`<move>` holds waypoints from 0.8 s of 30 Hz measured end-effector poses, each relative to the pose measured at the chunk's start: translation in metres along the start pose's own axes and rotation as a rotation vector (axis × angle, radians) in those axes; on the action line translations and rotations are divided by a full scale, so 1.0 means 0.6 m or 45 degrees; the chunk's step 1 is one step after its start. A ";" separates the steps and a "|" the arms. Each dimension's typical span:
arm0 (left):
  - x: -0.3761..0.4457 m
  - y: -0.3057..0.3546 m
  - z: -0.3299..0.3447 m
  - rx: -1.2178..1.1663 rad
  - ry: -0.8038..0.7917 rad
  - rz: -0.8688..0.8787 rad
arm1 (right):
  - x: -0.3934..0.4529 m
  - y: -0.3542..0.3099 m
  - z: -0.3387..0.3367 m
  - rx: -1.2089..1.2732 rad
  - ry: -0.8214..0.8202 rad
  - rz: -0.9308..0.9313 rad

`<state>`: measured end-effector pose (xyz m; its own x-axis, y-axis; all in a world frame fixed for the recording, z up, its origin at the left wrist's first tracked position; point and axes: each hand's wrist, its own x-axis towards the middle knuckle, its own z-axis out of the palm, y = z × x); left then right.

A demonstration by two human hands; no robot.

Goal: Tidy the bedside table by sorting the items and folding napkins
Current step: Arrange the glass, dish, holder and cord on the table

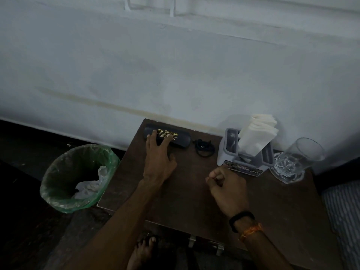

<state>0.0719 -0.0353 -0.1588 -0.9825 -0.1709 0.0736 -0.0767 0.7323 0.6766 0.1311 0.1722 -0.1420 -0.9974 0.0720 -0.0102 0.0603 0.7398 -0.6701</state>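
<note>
White napkins [257, 133] upright in grey holder [228, 152]; left fingers [152, 138] spread on spectacle case [167, 137]; right fingers [214, 176] clenched, empty.

One spectacle case [167, 138], one glass [296, 161], one napkin holder [245, 152], one bin [78, 178].

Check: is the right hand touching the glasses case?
No; the right hand is loosely curled over bare table near the napkin holder, while the left hand rests its fingers on the glasses case.
</note>
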 end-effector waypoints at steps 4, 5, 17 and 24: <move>0.000 -0.004 -0.001 0.008 -0.006 -0.006 | 0.001 0.000 0.000 -0.004 0.005 -0.018; 0.000 -0.004 -0.001 0.009 -0.007 -0.008 | 0.001 0.000 0.000 -0.006 0.007 -0.017; 0.000 -0.002 -0.006 0.023 -0.039 -0.020 | 0.001 0.000 0.002 -0.023 0.026 -0.027; -0.014 0.015 -0.014 0.139 -0.023 0.033 | -0.003 -0.006 -0.005 -0.074 0.050 -0.045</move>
<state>0.0808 -0.0330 -0.1471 -0.9873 -0.1394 0.0761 -0.0680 0.8041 0.5906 0.1331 0.1714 -0.1375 -0.9966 0.0709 0.0426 0.0288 0.7798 -0.6253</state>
